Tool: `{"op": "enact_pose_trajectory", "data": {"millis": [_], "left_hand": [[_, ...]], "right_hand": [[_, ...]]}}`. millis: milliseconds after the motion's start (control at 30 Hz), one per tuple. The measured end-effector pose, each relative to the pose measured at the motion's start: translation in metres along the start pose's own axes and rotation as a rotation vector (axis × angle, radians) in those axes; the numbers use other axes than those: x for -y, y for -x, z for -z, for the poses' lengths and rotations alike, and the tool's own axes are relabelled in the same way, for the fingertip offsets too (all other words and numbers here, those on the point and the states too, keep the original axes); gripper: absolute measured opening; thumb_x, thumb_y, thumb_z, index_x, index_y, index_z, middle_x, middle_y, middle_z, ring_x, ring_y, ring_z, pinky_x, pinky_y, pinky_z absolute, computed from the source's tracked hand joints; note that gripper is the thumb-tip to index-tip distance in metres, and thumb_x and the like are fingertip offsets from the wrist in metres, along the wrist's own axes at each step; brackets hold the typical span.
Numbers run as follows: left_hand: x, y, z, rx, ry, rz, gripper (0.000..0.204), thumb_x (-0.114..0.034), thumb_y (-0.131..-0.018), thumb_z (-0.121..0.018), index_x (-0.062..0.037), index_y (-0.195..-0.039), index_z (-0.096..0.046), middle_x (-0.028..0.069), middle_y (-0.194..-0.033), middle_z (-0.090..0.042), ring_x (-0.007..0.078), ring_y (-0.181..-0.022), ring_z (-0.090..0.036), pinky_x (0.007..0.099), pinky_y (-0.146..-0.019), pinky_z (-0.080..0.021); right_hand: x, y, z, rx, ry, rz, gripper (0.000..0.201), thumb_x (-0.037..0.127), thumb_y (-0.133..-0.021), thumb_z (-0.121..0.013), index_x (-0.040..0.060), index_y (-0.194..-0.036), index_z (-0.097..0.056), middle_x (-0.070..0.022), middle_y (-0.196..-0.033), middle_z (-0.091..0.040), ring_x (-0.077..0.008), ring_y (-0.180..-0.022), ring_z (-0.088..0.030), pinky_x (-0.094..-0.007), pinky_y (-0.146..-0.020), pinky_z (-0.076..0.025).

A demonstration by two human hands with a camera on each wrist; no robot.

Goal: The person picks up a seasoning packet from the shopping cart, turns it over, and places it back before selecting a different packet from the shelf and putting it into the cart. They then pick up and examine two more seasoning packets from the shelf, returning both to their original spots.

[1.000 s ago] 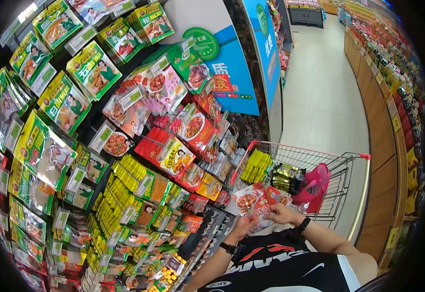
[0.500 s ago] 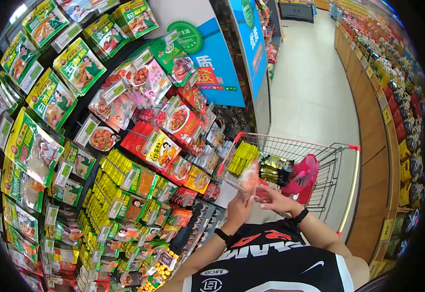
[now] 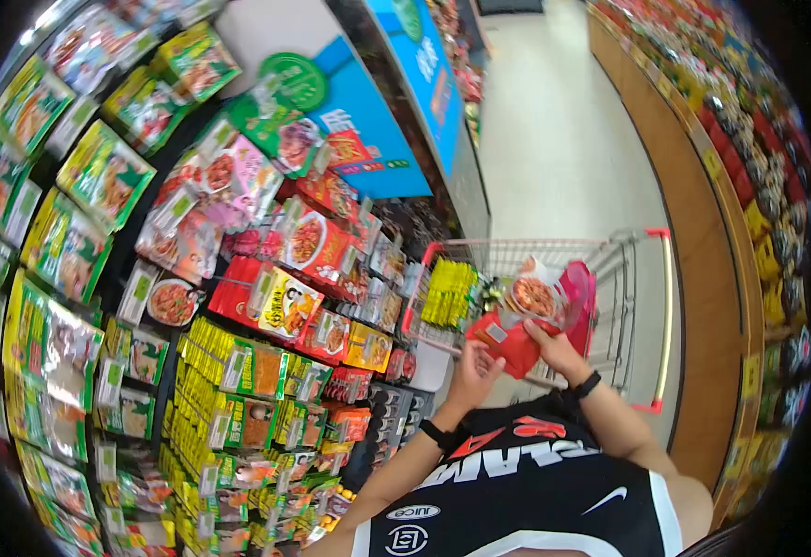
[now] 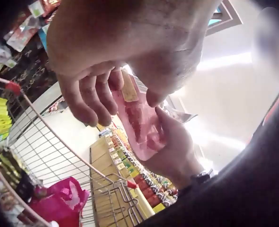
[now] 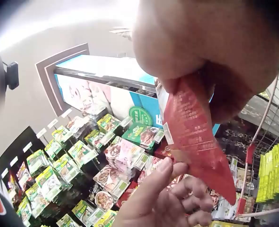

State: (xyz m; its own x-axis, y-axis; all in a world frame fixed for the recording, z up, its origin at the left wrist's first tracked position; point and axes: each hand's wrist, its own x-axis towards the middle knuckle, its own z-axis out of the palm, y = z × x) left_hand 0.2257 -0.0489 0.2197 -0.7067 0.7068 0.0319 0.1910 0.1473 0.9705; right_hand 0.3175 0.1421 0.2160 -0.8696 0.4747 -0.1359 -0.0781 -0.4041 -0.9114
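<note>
Showing its red side now (was blurry, narrower), food pkt sits in R hand's grip, L hand's fingers loosely bent, so white label prob. readable.

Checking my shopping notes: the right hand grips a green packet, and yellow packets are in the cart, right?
Not green: it's a red packet, as the head view shows. The right hand grips it, and yellow packets are in the cart.

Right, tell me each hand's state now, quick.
Left hand: open, loosely curled beside the red packet; can't tell if touching.
Right hand: closed, holding the red packet.
</note>
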Motion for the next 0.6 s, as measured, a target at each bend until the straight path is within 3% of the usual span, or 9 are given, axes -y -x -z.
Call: {"op": "enact_pose_trajectory", "data": {"millis": [100,167,233,267,333,367,433,533,600], "left_hand": [[0.015,0.004,-0.003,0.031,0.259,0.136,0.046,-0.021,-0.089,-0.076,-0.0048,-0.115,-0.042,0.0043,-0.085,-0.056,0.0092,-0.071,-0.058,0.0249,-0.059,-0.048],[0.006,0.006,-0.005,-0.028,0.331,0.159,0.049,-0.020,-0.089,-0.076,-0.0043,-0.118,-0.039,0.0071,-0.091,-0.058,0.0123,-0.075,-0.063,0.0261,-0.062,-0.052],[-0.009,0.003,0.002,-0.067,0.287,0.208,0.051,-0.019,-0.090,-0.075,-0.0037,-0.122,-0.037,0.0101,-0.101,-0.061,0.0165,-0.085,-0.068,0.0279,-0.065,-0.056],[-0.009,0.003,0.005,-0.019,0.391,0.227,0.053,-0.018,-0.093,-0.071,-0.0027,-0.131,-0.038,0.0109,-0.113,-0.062,0.0187,-0.094,-0.068,0.0287,-0.068,-0.057],[-0.004,0.011,0.013,0.097,0.706,0.321,0.054,-0.019,-0.095,-0.068,-0.0025,-0.136,-0.038,0.0101,-0.118,-0.062,0.0193,-0.100,-0.067,0.0290,-0.069,-0.058],[-0.002,0.016,0.016,0.147,0.862,0.365,0.054,-0.019,-0.096,-0.067,-0.0024,-0.139,-0.038,0.0097,-0.120,-0.062,0.0195,-0.103,-0.067,0.0291,-0.069,-0.058],[0.000,0.025,0.014,0.097,0.736,0.346,0.047,-0.020,-0.098,-0.064,-0.0033,-0.138,-0.045,0.0064,-0.123,-0.061,0.0164,-0.108,-0.063,0.0305,-0.084,-0.055],[0.012,0.027,0.012,-0.044,0.468,0.294,0.038,-0.016,-0.098,-0.064,-0.0033,-0.132,-0.053,0.0031,-0.123,-0.060,0.0125,-0.111,-0.058,0.0316,-0.099,-0.045],[0.011,0.026,0.015,-0.126,0.562,0.294,0.037,-0.015,-0.098,-0.064,-0.0029,-0.131,-0.053,0.0030,-0.123,-0.061,0.0128,-0.110,-0.058,0.0318,-0.098,-0.046]], "right_hand": [[0.036,0.016,-0.023,-0.020,0.109,-0.038,0.041,0.017,-0.099,-0.063,0.0031,-0.136,-0.051,-0.0048,-0.128,-0.062,-0.0136,-0.115,-0.057,-0.0315,-0.099,-0.047],[0.031,0.008,-0.016,0.086,0.247,0.144,0.048,0.014,-0.099,-0.062,0.0028,-0.141,-0.043,-0.0050,-0.130,-0.061,-0.0131,-0.117,-0.055,-0.0321,-0.102,-0.044],[0.022,0.006,-0.010,0.064,0.118,0.042,0.048,0.016,-0.098,-0.064,0.0023,-0.140,-0.046,-0.0062,-0.130,-0.061,-0.0131,-0.117,-0.055,-0.0320,-0.102,-0.045],[0.012,0.006,-0.007,0.046,0.045,-0.021,0.048,0.017,-0.098,-0.065,0.0022,-0.139,-0.047,-0.0063,-0.130,-0.061,-0.0129,-0.117,-0.055,-0.0320,-0.101,-0.045],[0.005,0.006,-0.012,0.024,-0.100,-0.138,0.047,0.018,-0.097,-0.066,0.0021,-0.138,-0.049,-0.0066,-0.130,-0.061,-0.0125,-0.116,-0.055,-0.0319,-0.100,-0.046],[0.005,0.009,-0.013,0.022,0.023,-0.194,0.047,0.018,-0.096,-0.067,0.0022,-0.137,-0.050,-0.0065,-0.129,-0.062,-0.0124,-0.115,-0.056,-0.0318,-0.100,-0.047],[0.041,0.019,-0.033,0.031,0.271,-0.303,0.047,0.018,-0.096,-0.068,0.0022,-0.137,-0.051,-0.0063,-0.126,-0.063,-0.0122,-0.113,-0.057,-0.0315,-0.098,-0.048],[0.008,0.006,-0.027,0.119,0.226,-0.184,0.049,0.014,-0.092,-0.070,0.0010,-0.135,-0.051,-0.0058,-0.120,-0.065,-0.0119,-0.106,-0.060,-0.0310,-0.095,-0.049],[0.004,-0.001,-0.026,0.067,0.178,-0.089,0.044,0.015,-0.091,-0.070,-0.0007,-0.129,-0.054,-0.0068,-0.116,-0.067,-0.0122,-0.102,-0.061,-0.0312,-0.092,-0.050]]}}
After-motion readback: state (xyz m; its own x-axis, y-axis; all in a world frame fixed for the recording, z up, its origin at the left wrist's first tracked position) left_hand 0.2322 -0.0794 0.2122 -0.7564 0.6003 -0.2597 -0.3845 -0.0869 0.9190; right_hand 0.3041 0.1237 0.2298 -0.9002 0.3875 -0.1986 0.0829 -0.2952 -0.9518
